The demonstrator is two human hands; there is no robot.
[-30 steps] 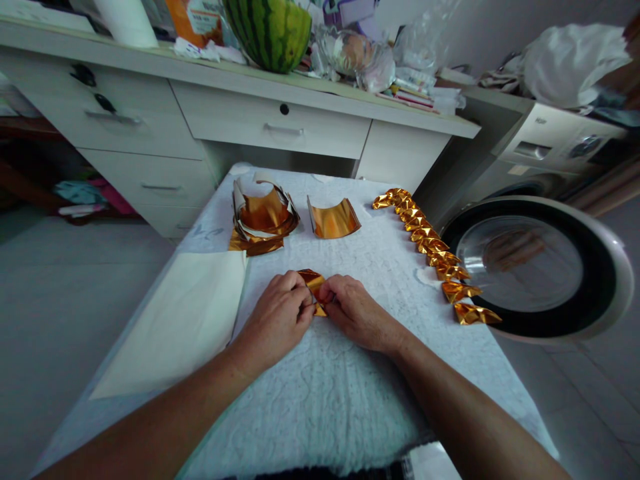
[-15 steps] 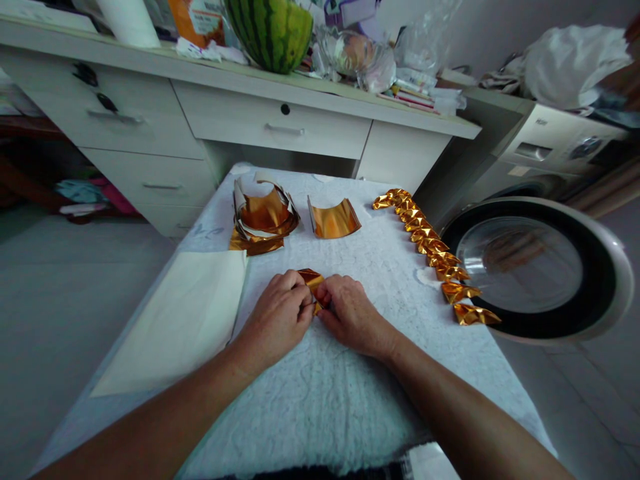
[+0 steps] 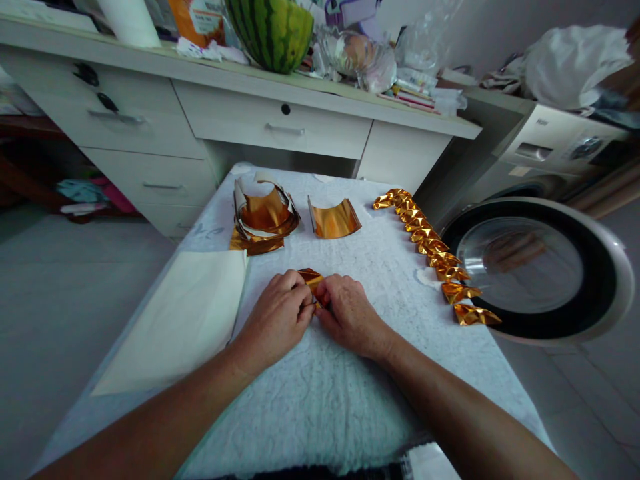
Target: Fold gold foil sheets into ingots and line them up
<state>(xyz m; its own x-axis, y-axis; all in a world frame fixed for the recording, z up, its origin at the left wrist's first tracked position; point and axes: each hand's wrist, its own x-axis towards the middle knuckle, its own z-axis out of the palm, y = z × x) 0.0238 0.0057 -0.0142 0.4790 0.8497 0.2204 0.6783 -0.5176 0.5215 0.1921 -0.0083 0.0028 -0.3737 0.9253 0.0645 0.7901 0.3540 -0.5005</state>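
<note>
A piece of gold foil paper is pinched between my two hands over the middle of the cloth-covered table. My left hand has its fingers closed on the paper's left side. On its right side my right hand grips it with thumb and curled fingers. Both hands hide most of the paper, so its folds hardly show. Beyond them lie a curled stack of gold foil sheets and a smaller curved bundle of gold sheets. Along the right edge runs a row of folded gold paper ingots.
A cream paper sheet lies at the table's left side. Past the far edge stands a white drawer desk bearing a cut watermelon and plastic bags. On the right, an open washing machine door reaches close to the table.
Almost nothing differs. My right fingers have shifted very slightly on the gold paper, and less of its lower edge shows between my hands.
</note>
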